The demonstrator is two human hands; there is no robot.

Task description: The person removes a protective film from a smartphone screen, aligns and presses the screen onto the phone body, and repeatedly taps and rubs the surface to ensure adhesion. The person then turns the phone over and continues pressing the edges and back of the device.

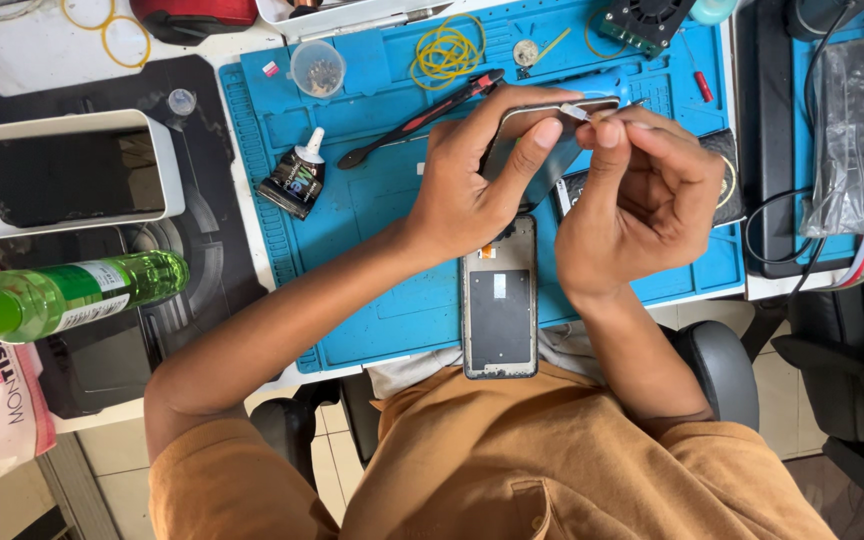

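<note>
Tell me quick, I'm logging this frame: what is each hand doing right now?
Left hand: closed on a thin dark panel, thumb across its face.
Right hand: fingertips pinched on a small pale strip at the panel's top edge.

Both hands cover much of the thin grey panel at upper centre; a green bottle is cut off at left, a circuit board with fan at top.

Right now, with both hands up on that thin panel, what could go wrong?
The left hand and right hand pinch the thin panel in the air; it might bend or slip. It could drop onto the open phone, which overhangs the mat edge. An elbow might knock the green bottle.
</note>
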